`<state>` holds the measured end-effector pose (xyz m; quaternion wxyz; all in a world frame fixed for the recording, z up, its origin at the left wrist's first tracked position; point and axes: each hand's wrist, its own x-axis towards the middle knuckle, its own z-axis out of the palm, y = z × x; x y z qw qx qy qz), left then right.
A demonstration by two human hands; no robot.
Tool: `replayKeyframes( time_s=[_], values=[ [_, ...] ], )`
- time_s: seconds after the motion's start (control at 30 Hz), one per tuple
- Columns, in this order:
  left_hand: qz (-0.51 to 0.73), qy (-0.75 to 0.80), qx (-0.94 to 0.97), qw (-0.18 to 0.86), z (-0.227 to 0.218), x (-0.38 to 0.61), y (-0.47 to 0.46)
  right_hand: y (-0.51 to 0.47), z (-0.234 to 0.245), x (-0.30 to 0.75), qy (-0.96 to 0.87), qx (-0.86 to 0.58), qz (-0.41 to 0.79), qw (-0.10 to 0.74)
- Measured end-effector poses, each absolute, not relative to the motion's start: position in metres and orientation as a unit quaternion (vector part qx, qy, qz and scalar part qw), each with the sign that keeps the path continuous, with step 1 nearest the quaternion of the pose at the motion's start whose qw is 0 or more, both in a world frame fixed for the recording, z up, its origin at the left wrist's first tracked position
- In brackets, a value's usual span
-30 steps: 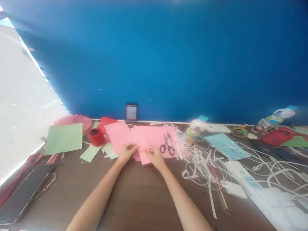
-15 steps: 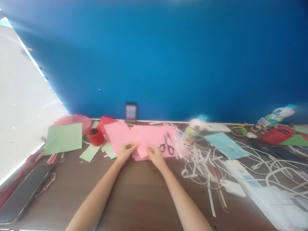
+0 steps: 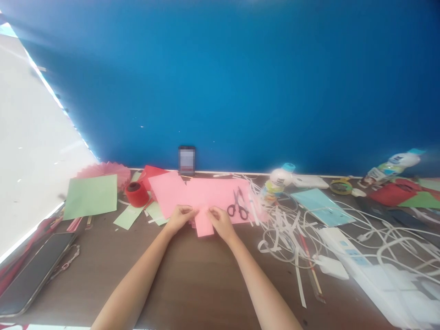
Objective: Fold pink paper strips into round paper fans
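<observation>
Between my two hands is a small piece of pink paper (image 3: 204, 225), its lower end pointing toward me over the brown table. My left hand (image 3: 181, 217) pinches its left side, and my right hand (image 3: 220, 221) pinches its right side. Behind it lie larger pink sheets (image 3: 216, 192), so its upper outline blends into them. Black-handled scissors (image 3: 238, 206) rest on the right part of those sheets, close to my right hand. Left of my left hand are scraps of green paper (image 3: 129, 217) and a red roll (image 3: 136, 194).
White cables and paper strips (image 3: 285, 233) tangle on the right, by a power strip (image 3: 347, 250) and a glue bottle (image 3: 277, 183). A large phone (image 3: 36, 270) lies at left. A small screen device (image 3: 187, 160) leans on the blue wall (image 3: 220, 91).
The small pink paper has turned between my fingers and now extends lower, toward me. My hands have barely shifted; the scissors and other things stay in place.
</observation>
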<state>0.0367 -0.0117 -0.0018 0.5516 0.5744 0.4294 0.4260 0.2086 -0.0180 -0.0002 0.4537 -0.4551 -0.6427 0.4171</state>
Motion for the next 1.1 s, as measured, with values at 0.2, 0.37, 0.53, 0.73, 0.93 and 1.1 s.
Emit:
replayKeyframes(
  time_s=[0.2, 0.37, 0.53, 0.73, 0.93, 1.1],
  values=[
    [0.398, 0.408, 0.617, 0.542, -0.006, 0.039, -0.012, -0.018, -0.003, 0.207, -0.635, -0.480, 0.401, 0.453],
    [0.391, 0.401, 0.644, 0.522, -0.003, 0.041, -0.014, -0.019, -0.001, 0.206, -0.637, -0.469, 0.397, 0.466],
    [0.367, 0.408, 0.657, 0.518, -0.002, 0.043, -0.017, -0.019, 0.001, 0.207, -0.617, -0.490, 0.364, 0.496],
    [0.340, 0.399, 0.692, 0.497, -0.003, 0.043, -0.017, -0.017, 0.004, 0.214, -0.584, -0.494, 0.388, 0.514],
    [0.362, 0.418, 0.662, 0.506, -0.001, 0.041, -0.015, -0.015, 0.007, 0.218, -0.497, -0.507, 0.394, 0.584],
    [0.397, 0.433, 0.639, 0.497, -0.005, 0.040, -0.012, -0.009, 0.003, 0.224, -0.474, -0.514, 0.386, 0.603]
  ],
)
